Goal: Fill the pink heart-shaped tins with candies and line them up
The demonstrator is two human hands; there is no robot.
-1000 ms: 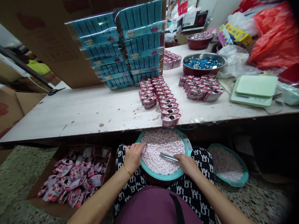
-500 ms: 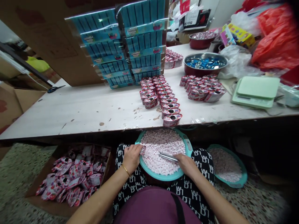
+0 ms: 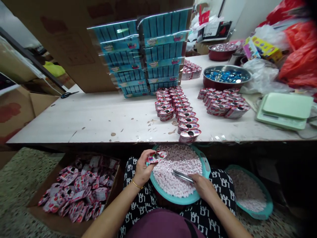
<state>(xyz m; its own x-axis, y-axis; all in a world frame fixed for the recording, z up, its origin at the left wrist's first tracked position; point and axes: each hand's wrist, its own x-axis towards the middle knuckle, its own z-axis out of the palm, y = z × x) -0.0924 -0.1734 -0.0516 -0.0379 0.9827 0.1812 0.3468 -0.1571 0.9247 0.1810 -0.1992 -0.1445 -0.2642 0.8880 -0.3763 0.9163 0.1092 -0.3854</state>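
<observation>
My left hand [image 3: 143, 168] pinches a small red-and-white oval candy packet [image 3: 158, 156] above the left rim of a teal basin [image 3: 170, 197]. The packet's printed face, with a dark round hole, is turned up. Heaps of small pale pink-white candies [image 3: 173, 185] fill the basin, which rests on my lap. In my right hand [image 3: 203, 185] is a slim silver metal tube [image 3: 182, 176], slanting over the candies with its far end near their surface. Whether anything is inside the tube or the packet, I cannot tell.
Rows of similar packets [image 3: 189, 134] stand on the white table [image 3: 119, 119]. A carton [image 3: 53, 221] of loose packets sits at floor left. Another teal basin [image 3: 266, 208] is at right. Green scales [image 3: 284, 109], a bowl [image 3: 226, 82] of blue pieces and stacked blue boxes [image 3: 163, 49] occupy the table.
My left hand has raised the packet from the candies at the basin's left side and turned its face into view. The metal tube stays over the candies. The whole view has shifted slightly.
</observation>
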